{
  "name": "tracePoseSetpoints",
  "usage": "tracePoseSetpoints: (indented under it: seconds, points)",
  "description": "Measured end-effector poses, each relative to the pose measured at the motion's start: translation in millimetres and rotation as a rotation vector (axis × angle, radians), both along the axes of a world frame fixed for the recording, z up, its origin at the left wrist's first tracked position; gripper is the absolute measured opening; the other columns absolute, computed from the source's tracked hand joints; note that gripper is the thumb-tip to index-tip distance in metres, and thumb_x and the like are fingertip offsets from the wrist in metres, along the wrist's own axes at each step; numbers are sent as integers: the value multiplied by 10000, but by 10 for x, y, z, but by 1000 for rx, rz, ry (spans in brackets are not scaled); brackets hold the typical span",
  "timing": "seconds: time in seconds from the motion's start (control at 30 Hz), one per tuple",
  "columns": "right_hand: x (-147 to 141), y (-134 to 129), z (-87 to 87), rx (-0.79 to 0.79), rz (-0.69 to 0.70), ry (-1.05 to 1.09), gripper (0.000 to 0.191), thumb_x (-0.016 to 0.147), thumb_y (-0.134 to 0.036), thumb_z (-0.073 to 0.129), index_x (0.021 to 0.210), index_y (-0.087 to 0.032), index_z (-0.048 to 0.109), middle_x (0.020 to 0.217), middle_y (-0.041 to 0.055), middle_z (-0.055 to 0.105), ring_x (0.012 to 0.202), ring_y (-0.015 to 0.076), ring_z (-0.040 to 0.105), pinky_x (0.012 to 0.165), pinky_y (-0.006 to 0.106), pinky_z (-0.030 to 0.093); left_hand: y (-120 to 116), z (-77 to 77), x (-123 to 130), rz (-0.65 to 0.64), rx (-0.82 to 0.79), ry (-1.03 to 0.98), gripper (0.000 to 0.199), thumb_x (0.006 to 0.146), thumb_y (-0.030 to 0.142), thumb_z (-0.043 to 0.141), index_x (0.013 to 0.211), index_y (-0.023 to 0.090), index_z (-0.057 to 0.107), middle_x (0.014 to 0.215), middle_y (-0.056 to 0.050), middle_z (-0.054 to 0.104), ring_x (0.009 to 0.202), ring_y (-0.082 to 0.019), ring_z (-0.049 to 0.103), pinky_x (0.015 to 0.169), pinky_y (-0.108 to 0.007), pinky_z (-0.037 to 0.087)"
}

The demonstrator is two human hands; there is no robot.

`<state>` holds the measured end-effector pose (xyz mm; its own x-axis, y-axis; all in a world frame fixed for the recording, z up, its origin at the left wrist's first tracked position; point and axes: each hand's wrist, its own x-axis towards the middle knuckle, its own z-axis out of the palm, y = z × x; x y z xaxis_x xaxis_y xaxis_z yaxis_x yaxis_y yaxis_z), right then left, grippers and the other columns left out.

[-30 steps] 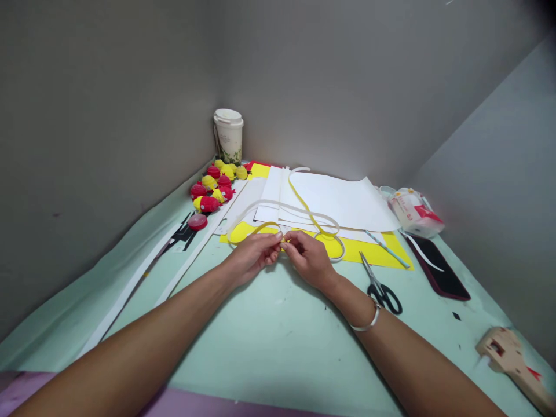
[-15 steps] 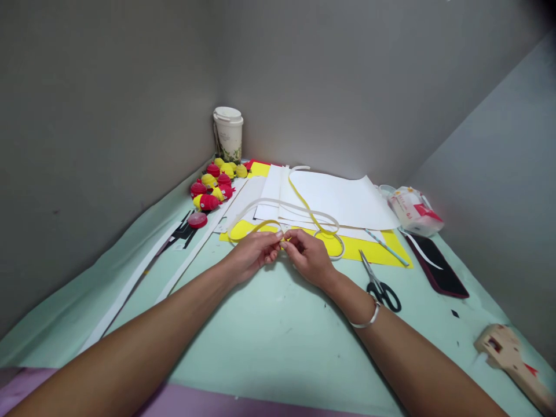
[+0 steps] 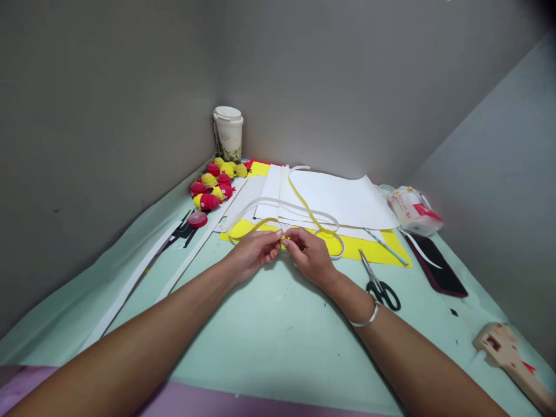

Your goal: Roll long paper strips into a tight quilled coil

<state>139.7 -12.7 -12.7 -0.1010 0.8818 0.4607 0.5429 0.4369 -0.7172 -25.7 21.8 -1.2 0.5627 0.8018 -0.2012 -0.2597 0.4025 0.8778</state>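
Fingertip to fingertip, my left hand (image 3: 257,252) and my right hand (image 3: 307,253) pinch the end of a long paper strip (image 3: 305,202), yellow on one side and white on the other. The strip curls away in loose loops over the papers behind my hands. Both hands are closed, and the pinched end is mostly hidden between the fingers. Beneath the loops lie a yellow sheet (image 3: 360,255) and white sheets (image 3: 339,200). Scissors (image 3: 377,284) with black handles rest beside my right wrist.
At the back left stand a lidded cup (image 3: 229,136) and several red and yellow corrugated pieces (image 3: 208,201). Long white strips (image 3: 130,284) lie on the left. To the right are a phone (image 3: 438,269), a tissue pack (image 3: 414,209), a striped stick (image 3: 386,248) and a glue gun (image 3: 506,353).
My fingers have shifted slightly at the strip's end, and a bit more yellow shows between them. The arms and the things around them stay almost still.
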Motion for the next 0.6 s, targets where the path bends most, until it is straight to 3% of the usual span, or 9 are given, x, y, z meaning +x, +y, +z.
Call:
tracePoseSetpoints:
  seconds: [0.6]
  points:
    - [3, -3, -6, -9, 18, 11, 134, 879, -293, 553, 942, -193, 617, 695, -23, 601, 574, 103, 505, 572, 218, 408, -1, -6, -3, 6, -3, 19, 183, 807, 289, 638, 769, 110, 631, 674, -5, 487, 545, -52, 420, 467, -154, 321]
